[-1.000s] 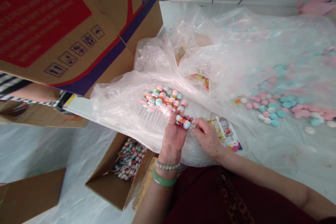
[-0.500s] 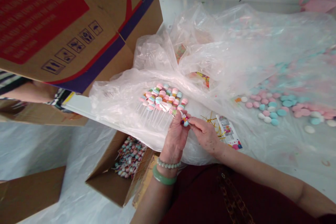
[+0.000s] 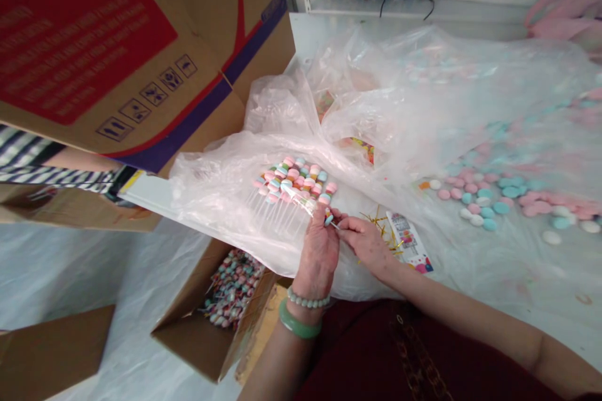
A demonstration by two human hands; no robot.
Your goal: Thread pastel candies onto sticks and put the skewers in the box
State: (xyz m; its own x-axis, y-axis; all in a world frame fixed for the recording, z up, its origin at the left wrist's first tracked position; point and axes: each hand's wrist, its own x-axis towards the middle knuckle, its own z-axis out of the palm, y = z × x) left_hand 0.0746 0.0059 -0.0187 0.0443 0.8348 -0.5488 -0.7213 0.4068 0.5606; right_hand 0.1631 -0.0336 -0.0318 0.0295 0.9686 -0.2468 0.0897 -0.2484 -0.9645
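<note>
Lollipop (image 3: 328, 220) slants from ten to four o'clock, left hand (image 3: 320, 252) holding its candy end, your right hand's (image 3: 369, 244) fingers pinching its stick (image 3: 335, 226).

Large box (image 3: 207, 31): matt brown cardboard. Sheeting (image 3: 423, 125): glossy, wrinkled clear plastic. Bangle (image 3: 299, 322): smooth, glossy green.

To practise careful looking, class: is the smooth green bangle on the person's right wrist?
No, the bangle circles the wrist of the left hand, beside a pale beaded bracelet.
</note>
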